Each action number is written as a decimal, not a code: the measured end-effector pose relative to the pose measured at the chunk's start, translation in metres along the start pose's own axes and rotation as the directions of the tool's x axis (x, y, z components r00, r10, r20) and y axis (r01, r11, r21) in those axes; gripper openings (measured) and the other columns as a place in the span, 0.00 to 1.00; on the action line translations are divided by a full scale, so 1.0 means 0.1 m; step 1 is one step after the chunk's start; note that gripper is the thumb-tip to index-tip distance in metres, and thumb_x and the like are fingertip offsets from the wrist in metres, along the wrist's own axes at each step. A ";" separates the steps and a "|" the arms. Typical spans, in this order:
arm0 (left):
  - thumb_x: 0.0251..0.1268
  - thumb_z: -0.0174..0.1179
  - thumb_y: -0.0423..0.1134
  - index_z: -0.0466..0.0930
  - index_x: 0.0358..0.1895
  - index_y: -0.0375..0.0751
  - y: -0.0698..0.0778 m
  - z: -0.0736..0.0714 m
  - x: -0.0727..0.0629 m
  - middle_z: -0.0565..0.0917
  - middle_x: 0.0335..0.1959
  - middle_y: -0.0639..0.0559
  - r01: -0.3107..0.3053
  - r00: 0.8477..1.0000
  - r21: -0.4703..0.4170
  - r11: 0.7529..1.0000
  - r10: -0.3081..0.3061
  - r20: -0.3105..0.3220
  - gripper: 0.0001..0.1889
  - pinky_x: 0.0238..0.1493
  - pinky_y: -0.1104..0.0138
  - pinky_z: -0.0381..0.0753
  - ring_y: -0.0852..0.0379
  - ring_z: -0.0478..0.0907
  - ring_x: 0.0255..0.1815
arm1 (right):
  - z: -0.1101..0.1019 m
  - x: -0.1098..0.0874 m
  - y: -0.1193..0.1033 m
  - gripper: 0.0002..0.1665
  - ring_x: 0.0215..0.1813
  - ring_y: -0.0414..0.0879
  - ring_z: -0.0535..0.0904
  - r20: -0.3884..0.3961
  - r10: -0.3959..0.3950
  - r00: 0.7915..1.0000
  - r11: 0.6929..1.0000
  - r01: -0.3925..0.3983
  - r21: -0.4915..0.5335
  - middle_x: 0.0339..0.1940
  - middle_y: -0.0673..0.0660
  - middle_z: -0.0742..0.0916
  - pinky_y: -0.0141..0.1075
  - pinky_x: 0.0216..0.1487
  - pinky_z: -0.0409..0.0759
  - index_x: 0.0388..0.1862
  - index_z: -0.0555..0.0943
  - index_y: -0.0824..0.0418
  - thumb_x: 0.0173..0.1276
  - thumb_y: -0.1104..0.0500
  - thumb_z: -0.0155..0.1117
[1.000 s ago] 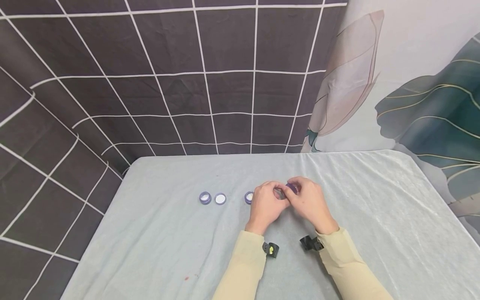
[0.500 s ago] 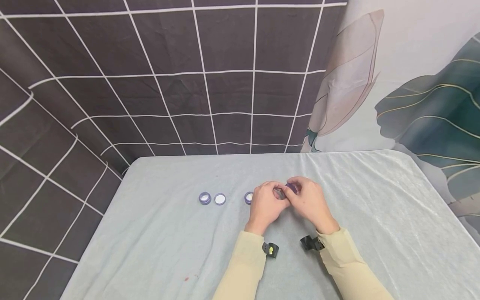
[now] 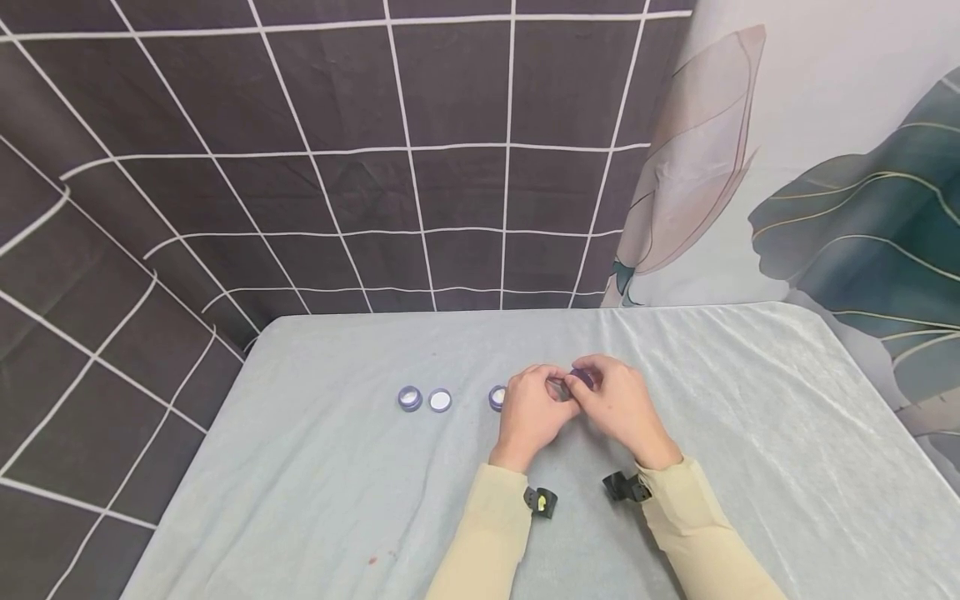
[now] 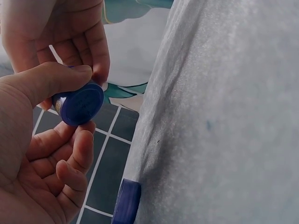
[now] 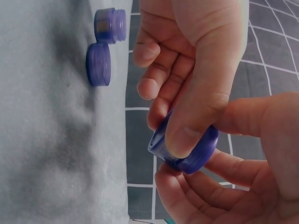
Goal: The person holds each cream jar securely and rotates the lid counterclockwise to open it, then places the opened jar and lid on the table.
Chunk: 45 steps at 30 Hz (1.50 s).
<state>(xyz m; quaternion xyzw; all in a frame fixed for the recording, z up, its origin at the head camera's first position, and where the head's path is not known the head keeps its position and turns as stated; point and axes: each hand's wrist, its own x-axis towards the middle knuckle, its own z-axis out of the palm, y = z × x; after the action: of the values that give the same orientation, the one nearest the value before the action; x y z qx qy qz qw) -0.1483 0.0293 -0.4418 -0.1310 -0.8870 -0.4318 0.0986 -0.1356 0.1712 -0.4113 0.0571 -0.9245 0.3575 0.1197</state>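
Both hands meet in front of the body and hold a small purple round jar (image 3: pixel 581 378) between them. My left hand (image 3: pixel 531 417) grips it with the thumb on top and curled fingers below, as the left wrist view shows its flat purple face (image 4: pixel 83 105). With its fingers, my right hand (image 3: pixel 618 408) grips the other end. In the right wrist view the jar (image 5: pixel 198 151) is tilted, partly hidden under a thumb. A purple-rimmed round piece with white inside (image 3: pixel 497 397) lies beside my left hand, partly covered by it.
On the pale cloth-covered table (image 3: pixel 322 483), to the left, lie an open purple jar (image 3: pixel 409 397) and a purple lid (image 3: pixel 440 400) with a white inside. Dark grid-patterned cloth (image 3: pixel 337 192) hangs behind the table, and a floral curtain (image 3: pixel 825 183) at the right.
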 end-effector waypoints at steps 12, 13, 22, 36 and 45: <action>0.48 0.75 0.47 0.88 0.40 0.46 -0.01 0.00 0.00 0.81 0.25 0.61 -0.010 1.000 0.003 1.000 0.010 -0.009 0.16 0.33 0.74 0.73 0.72 0.73 0.25 | -0.02 0.00 0.03 0.15 0.38 0.52 0.82 0.034 -0.043 0.999 0.999 0.043 0.010 0.37 0.60 0.88 0.49 0.43 0.79 0.46 0.85 0.68 0.65 0.59 0.68; 0.48 0.75 0.47 0.88 0.40 0.46 -0.01 0.00 0.00 0.81 0.25 0.60 -0.011 1.000 0.003 1.000 0.011 -0.009 0.16 0.33 0.74 0.73 0.72 0.73 0.25 | -0.02 0.00 0.03 0.15 0.38 0.52 0.82 0.035 -0.048 0.998 0.999 0.048 0.009 0.37 0.60 0.88 0.49 0.43 0.79 0.46 0.85 0.68 0.65 0.59 0.68; 0.48 0.75 0.46 0.88 0.41 0.45 0.00 -0.01 -0.01 0.82 0.25 0.59 -0.003 1.000 -0.008 1.000 0.003 -0.001 0.16 0.34 0.74 0.73 0.71 0.73 0.25 | -0.03 0.01 0.06 0.15 0.39 0.53 0.83 0.054 -0.088 0.995 0.996 0.087 0.011 0.39 0.61 0.88 0.50 0.44 0.80 0.47 0.84 0.69 0.66 0.60 0.68; 0.48 0.75 0.46 0.88 0.42 0.44 0.00 -0.01 0.00 0.81 0.26 0.62 -0.007 1.000 -0.005 1.000 0.007 -0.001 0.16 0.34 0.75 0.74 0.72 0.73 0.25 | -0.06 0.02 0.10 0.14 0.41 0.54 0.86 0.091 -0.130 0.987 0.991 0.126 0.049 0.43 0.63 0.88 0.50 0.47 0.82 0.49 0.83 0.69 0.68 0.62 0.67; 0.48 0.75 0.46 0.88 0.41 0.44 -0.01 -0.01 0.00 0.81 0.26 0.61 -0.012 1.000 0.004 1.000 0.012 0.002 0.16 0.35 0.75 0.74 0.72 0.73 0.26 | -0.08 0.04 0.13 0.14 0.42 0.54 0.86 0.117 -0.167 0.979 0.985 0.162 0.055 0.44 0.63 0.88 0.50 0.48 0.82 0.50 0.83 0.70 0.68 0.63 0.66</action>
<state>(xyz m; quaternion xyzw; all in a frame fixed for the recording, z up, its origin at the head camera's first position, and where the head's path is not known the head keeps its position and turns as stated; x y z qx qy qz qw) -0.1488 0.0276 -0.4417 -0.1366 -0.8871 -0.4293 0.1005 -0.1400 0.1858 -0.4129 0.1575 -0.9139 0.3629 0.0914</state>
